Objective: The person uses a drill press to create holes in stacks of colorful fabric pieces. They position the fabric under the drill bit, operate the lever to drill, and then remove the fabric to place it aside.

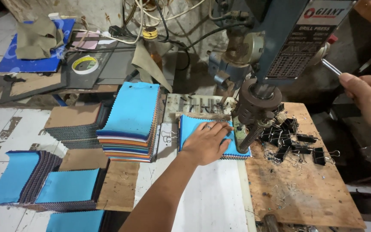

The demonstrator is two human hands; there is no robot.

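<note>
Forearm first, since that's what fills the bottom of my view: it runs up to my left hand, which is pressed flat, fingers spread, on top of a swatch stack with a blue top sheet. Nothing gripped there, just palm weight pinning it down on the table.

That stack sits right under the drill press, its right edge tucked below the chuck, with the bit pointing down at the edge by my fingertips. I can't tell if the tip is touching the fabric yet.

My right hand is up at the feed handle, fingers curled toward the metal rod. Looks like a grip, but the rod's end is hidden behind my thumb, so I can't say how firm.

So I'd say I'm at the drilling step: stack lined up, held, ready for the hole. Next move, as I judge it, calls for a steady pull on the handle while the left hand keeps the stack from spinning or creeping, fingers clear of the bit.

Just beside the chuck on the plywood board there's a heap of black binder clips and metal shavings. More swatch piles wait to my left.
</note>
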